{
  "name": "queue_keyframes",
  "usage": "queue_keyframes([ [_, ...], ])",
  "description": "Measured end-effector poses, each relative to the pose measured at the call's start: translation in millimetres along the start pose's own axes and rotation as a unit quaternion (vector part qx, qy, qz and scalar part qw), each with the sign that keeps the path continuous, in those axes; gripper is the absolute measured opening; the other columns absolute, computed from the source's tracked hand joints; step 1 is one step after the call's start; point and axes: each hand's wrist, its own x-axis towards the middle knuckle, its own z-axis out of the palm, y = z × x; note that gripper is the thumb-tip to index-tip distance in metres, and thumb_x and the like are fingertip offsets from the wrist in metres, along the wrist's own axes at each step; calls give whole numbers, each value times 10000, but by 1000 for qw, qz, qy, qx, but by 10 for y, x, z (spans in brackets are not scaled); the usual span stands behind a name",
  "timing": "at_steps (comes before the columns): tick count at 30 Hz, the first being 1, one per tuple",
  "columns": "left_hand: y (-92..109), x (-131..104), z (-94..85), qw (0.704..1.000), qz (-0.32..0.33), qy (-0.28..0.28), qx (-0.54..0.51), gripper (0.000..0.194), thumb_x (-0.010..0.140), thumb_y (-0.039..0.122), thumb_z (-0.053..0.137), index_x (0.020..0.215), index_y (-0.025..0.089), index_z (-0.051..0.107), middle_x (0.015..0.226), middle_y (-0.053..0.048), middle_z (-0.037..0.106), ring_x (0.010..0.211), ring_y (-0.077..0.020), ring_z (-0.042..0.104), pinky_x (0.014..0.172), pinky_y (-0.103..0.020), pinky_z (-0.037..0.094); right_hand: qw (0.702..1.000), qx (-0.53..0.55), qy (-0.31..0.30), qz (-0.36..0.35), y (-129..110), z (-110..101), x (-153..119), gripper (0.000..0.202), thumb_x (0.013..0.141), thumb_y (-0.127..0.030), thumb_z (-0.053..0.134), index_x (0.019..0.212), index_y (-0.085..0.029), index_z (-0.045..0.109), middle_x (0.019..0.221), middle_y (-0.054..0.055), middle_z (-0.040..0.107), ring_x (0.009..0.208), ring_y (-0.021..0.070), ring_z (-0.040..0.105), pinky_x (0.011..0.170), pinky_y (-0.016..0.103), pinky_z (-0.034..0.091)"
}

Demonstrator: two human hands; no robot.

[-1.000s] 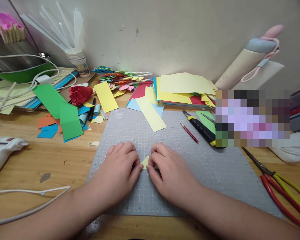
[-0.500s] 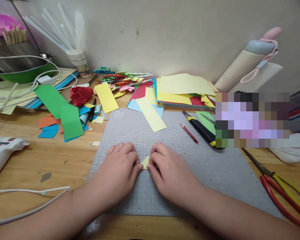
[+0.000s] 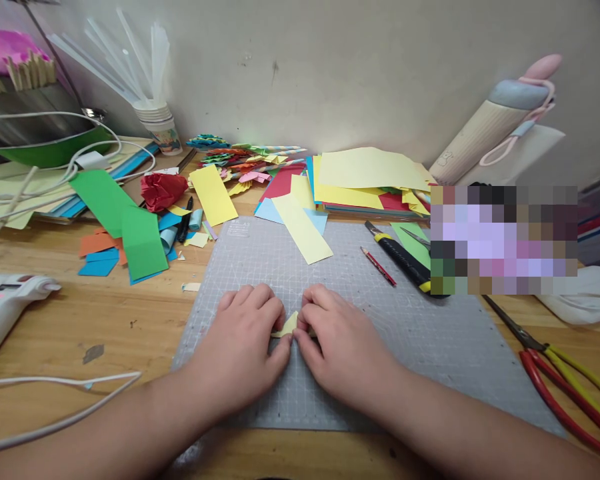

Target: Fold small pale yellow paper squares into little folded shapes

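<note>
A small pale yellow piece of folded paper (image 3: 289,325) lies low over the grey cutting mat (image 3: 260,260), mostly covered by my fingers. My left hand (image 3: 247,333) pinches its left part, the thumb along the near edge and the fingers curled behind. On the other side, my right hand (image 3: 337,337) grips the right part between thumb and bent fingers. Both thumb tips nearly meet at the paper's near edge. Beyond my hands, a pale yellow paper strip (image 3: 305,230) rests on the mat's far edge.
A red pencil (image 3: 379,267) and a black-yellow utility knife (image 3: 403,259) lie right of centre. Red-and-yellow-handled scissors (image 3: 555,373) are at the right edge. At left sit a white glue gun (image 3: 10,307), a white cable (image 3: 55,433) and green paper strips (image 3: 143,243). Stacked coloured paper (image 3: 370,173) lies behind.
My left thumb has shifted right along the paper's near edge, closer to the right thumb. More paper shows between the left thumb and fingers. My right hand stays nearly still.
</note>
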Motion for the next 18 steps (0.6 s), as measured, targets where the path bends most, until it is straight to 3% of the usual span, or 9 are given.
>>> queue_keyframes([
  [6,-3,-6,-14,1000,-1,-23,-6,121,837,125,399,829,195,497,900,-43,521,857,-244,454,759,-428,349,1000,-15,0,-3,7,-3,-18,119,859,-168,489,751,-162,540,912,50,535,763,180,509,671,340,405],
  [12,-19,-18,-46,998,-14,-15,-54,233,682,24,393,815,200,469,874,-31,527,863,-226,459,782,-410,354,1000,-12,1,-4,7,-7,-10,116,861,-162,489,760,-165,545,915,50,537,768,179,509,672,338,405],
  [18,32,-80,-122,997,71,25,-29,171,776,125,486,784,226,624,891,-24,566,862,-223,487,760,-409,332,1000,-1,-1,-4,3,-3,-18,98,854,-153,492,771,-177,540,926,52,541,812,193,517,700,345,412],
])
